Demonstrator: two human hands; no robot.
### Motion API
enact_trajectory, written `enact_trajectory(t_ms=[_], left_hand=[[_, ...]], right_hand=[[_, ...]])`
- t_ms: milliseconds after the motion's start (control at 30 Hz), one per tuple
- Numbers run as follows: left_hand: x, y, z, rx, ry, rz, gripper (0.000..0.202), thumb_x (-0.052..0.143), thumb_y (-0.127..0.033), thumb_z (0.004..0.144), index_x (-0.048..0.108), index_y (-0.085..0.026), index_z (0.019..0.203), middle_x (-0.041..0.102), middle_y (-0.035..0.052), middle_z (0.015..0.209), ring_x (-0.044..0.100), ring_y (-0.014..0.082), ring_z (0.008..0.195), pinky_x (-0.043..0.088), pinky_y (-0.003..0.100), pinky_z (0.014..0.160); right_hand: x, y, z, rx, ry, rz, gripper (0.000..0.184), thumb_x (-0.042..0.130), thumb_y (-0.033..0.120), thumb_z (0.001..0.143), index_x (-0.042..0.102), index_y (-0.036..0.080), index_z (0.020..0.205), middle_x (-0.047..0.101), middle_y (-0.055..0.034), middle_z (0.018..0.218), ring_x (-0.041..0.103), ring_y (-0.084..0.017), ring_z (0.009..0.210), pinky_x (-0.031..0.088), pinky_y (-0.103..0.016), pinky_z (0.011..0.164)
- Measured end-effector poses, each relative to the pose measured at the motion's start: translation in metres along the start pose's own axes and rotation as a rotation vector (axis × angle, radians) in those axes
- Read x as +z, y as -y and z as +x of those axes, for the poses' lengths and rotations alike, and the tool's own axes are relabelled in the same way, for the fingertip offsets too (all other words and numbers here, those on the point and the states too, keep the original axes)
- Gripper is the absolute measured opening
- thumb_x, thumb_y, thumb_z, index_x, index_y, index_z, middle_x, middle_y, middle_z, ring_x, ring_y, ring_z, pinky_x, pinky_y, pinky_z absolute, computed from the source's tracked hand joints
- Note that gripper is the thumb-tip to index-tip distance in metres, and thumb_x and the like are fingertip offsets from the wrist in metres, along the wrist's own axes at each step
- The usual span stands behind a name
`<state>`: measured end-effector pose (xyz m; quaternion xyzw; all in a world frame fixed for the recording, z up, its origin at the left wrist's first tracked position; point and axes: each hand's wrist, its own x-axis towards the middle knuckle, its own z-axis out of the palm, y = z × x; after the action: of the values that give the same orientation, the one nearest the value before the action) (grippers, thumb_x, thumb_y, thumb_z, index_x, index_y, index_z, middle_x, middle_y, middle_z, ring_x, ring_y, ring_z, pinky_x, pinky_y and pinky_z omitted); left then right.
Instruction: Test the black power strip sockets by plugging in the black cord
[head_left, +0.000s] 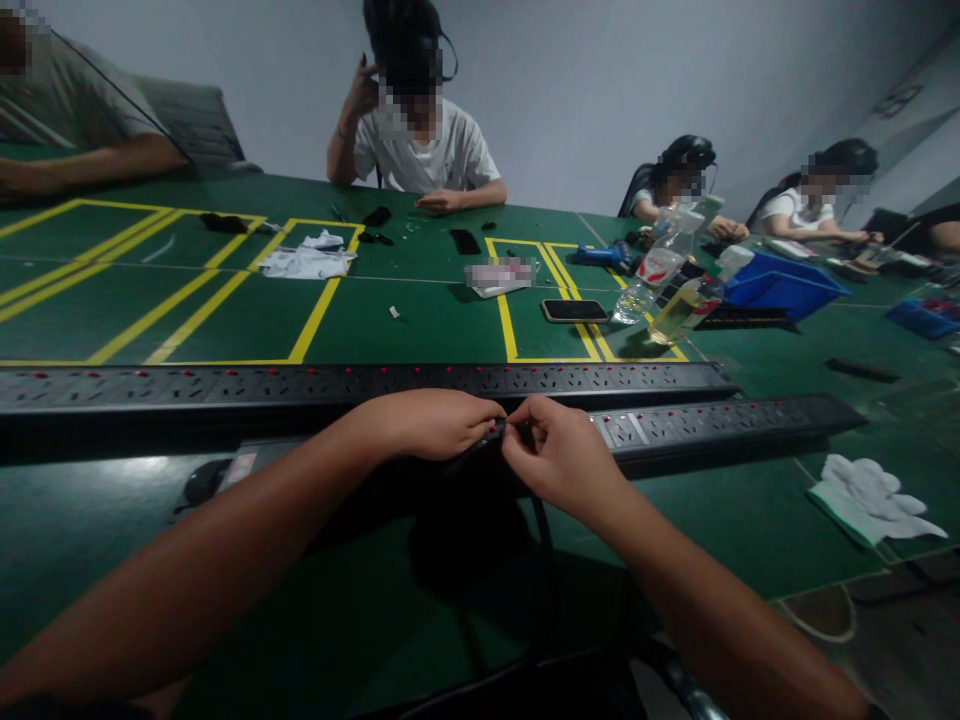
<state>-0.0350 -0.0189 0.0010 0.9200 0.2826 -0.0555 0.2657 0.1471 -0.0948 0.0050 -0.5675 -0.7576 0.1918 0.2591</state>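
My left hand [431,423] and my right hand [559,455] meet over the near edge of the green table [420,320], fingers pinched together on a small black part [501,432] with a black cable [541,540] hanging down from it. Both hands are closed on it. Just beyond the hands lie two long black power strips: one [360,382] runs across the whole width, a second [720,420] lies to the right and passes under my right hand.
Other people sit at the far side and far right. On the table lie a phone [574,310], plastic bottles [651,275], a blue bin [780,288], white cloths [307,260] and white gloves [870,492]. Yellow tape lines mark the surface.
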Motion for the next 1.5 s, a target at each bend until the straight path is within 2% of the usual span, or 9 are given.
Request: enact_trajectory(t_ms=[267,467,933,1067,1167,1233,1333,1400,1500], left_hand=[[0.000,-0.001,0.001,-0.001,0.012,0.027,0.033,0.036,-0.029,0.094,0.059,-0.020,0.115,0.068,0.0082,0.109,0.063,0.0192,0.086,0.043,0.027,0.070],[0.002,0.001,0.002,0.029,-0.001,0.014,0.032,0.037,-0.033,0.094,0.059,-0.020,0.113,0.068,0.0069,0.104,0.062,0.0180,0.082,0.043,0.026,0.068],[0.000,-0.002,0.000,0.015,-0.005,0.028,0.031,0.036,-0.026,0.092,0.060,-0.019,0.110,0.069,0.0077,0.107,0.063,0.0186,0.085,0.044,0.027,0.072],[-0.002,-0.004,-0.001,-0.005,0.012,0.025,0.035,0.033,-0.032,0.095,0.060,-0.020,0.113,0.069,0.0076,0.108,0.063,0.0186,0.086,0.044,0.027,0.072],[-0.001,-0.004,-0.002,-0.008,0.001,0.001,0.037,0.032,-0.036,0.097,0.056,-0.022,0.121,0.067,0.0064,0.114,0.063,0.0188,0.094,0.045,0.027,0.077],[0.000,-0.003,-0.002,-0.005,-0.002,-0.007,0.037,0.032,-0.035,0.097,0.054,-0.023,0.125,0.066,0.0062,0.118,0.062,0.0189,0.097,0.045,0.027,0.080],[0.000,-0.002,-0.002,-0.018,-0.005,0.001,0.038,0.033,-0.036,0.097,0.053,-0.023,0.127,0.065,0.0070,0.122,0.063,0.0199,0.100,0.045,0.029,0.082],[0.000,-0.002,-0.002,-0.030,-0.003,0.012,0.039,0.033,-0.037,0.097,0.053,-0.023,0.128,0.064,0.0074,0.123,0.063,0.0206,0.100,0.045,0.029,0.083],[0.000,-0.002,-0.002,-0.022,0.007,0.004,0.038,0.033,-0.037,0.097,0.053,-0.023,0.127,0.065,0.0070,0.120,0.063,0.0203,0.100,0.045,0.029,0.083]], right_hand=[[0.002,0.002,0.008,-0.019,-0.020,-0.029,0.007,0.057,0.024,0.079,0.058,0.019,0.074,0.051,0.0030,0.053,0.043,-0.011,0.049,0.026,-0.025,0.050],[0.000,0.005,0.005,-0.034,0.049,-0.028,0.005,0.057,0.022,0.079,0.058,0.019,0.075,0.052,0.0031,0.054,0.043,-0.010,0.049,0.024,-0.025,0.050],[0.007,-0.004,0.008,-0.045,0.138,-0.038,0.007,0.053,0.024,0.082,0.059,0.020,0.082,0.057,0.0006,0.060,0.047,-0.013,0.053,0.025,-0.026,0.050],[0.002,-0.017,0.002,-0.093,0.166,0.084,0.016,0.049,0.031,0.089,0.060,0.019,0.092,0.059,-0.0002,0.067,0.050,-0.013,0.058,0.032,-0.025,0.053],[-0.014,-0.031,-0.003,-0.236,0.138,0.182,0.017,0.048,0.027,0.088,0.059,0.018,0.099,0.063,-0.0036,0.082,0.056,-0.016,0.070,0.042,-0.028,0.064],[-0.024,-0.039,-0.004,-0.341,0.122,0.069,0.025,0.055,0.026,0.083,0.059,0.018,0.107,0.065,-0.0077,0.096,0.058,-0.022,0.088,0.043,-0.037,0.080],[-0.026,-0.045,-0.001,-0.387,0.204,-0.194,0.057,0.066,0.035,0.076,0.052,0.019,0.129,0.060,-0.0131,0.120,0.051,-0.030,0.111,0.035,-0.046,0.095],[-0.019,-0.047,0.001,-0.358,0.245,-0.335,0.069,0.070,0.040,0.072,0.049,0.017,0.134,0.060,-0.0142,0.122,0.051,-0.032,0.112,0.035,-0.046,0.094],[-0.006,-0.049,0.003,-0.313,0.245,-0.456,0.067,0.071,0.042,0.071,0.053,0.016,0.130,0.064,-0.0130,0.114,0.056,-0.031,0.104,0.037,-0.042,0.087]])
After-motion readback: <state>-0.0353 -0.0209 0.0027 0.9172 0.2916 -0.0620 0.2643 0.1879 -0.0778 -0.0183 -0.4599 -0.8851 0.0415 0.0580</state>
